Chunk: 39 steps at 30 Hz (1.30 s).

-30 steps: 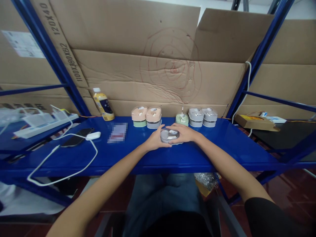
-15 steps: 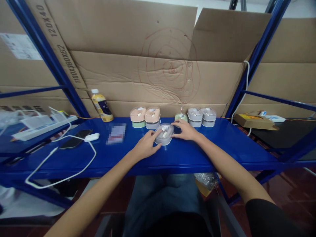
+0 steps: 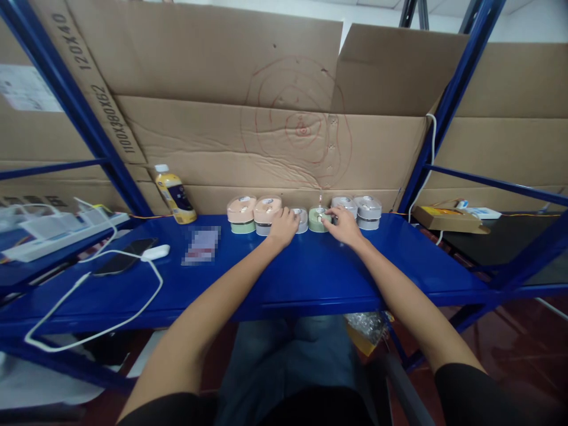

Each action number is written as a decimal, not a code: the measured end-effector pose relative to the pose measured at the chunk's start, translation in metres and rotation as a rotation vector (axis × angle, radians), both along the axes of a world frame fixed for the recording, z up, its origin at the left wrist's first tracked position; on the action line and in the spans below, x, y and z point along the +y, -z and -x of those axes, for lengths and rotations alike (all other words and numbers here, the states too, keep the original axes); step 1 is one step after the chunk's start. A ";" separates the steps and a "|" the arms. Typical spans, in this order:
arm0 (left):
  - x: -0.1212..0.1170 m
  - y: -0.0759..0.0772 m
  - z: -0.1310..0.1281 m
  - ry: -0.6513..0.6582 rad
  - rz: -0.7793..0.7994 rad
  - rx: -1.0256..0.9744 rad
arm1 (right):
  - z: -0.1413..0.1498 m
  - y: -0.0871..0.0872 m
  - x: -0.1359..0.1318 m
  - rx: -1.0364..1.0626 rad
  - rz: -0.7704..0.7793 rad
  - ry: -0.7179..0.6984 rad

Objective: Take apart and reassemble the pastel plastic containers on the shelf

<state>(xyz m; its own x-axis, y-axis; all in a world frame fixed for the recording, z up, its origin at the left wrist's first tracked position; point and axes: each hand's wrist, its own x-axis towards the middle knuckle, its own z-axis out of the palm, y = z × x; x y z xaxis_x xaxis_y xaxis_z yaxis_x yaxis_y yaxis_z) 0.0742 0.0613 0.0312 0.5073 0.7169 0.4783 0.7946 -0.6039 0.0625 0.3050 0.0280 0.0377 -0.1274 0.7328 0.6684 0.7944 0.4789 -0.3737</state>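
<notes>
My left hand [image 3: 284, 228] reaches to the back of the blue table, its fingers together against the left side of a grey lidded container [image 3: 302, 221], partly covering it. Right beside that container stands a low green lidded container [image 3: 316, 220]. My right hand [image 3: 345, 226] is at its right edge, thumb and forefinger apart and the thumb touching it. Left of my left hand are two stacks with peach tops, one on a green base [image 3: 242, 227] and one on a grey base [image 3: 263, 229]. Two grey stacks [image 3: 368, 214] stand behind and to the right of my right hand.
A yellow drink bottle [image 3: 176, 196] leans near the left post. A blurred card [image 3: 202, 245], a phone [image 3: 126, 257] with a white cable [image 3: 155, 278] and a power strip [image 3: 66, 236] lie to the left. Cardboard [image 3: 199, 136] walls the back; an open box [image 3: 448, 219] sits at right.
The grey container has moved back from the middle of the table into the row, left of the green one. My left hand went back with it; my right hand shifted to the green container.
</notes>
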 end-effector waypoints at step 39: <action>-0.075 0.024 0.047 0.487 0.134 -0.165 | 0.033 0.011 -0.025 -0.231 0.268 -0.572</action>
<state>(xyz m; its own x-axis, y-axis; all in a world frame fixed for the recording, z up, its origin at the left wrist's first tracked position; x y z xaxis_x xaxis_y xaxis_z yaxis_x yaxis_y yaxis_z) 0.0269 -0.0139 0.0072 0.7226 0.4771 0.5002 0.3972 -0.8788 0.2645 0.2721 0.0031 0.0272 -0.6628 0.6444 0.3814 0.5171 0.7623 -0.3893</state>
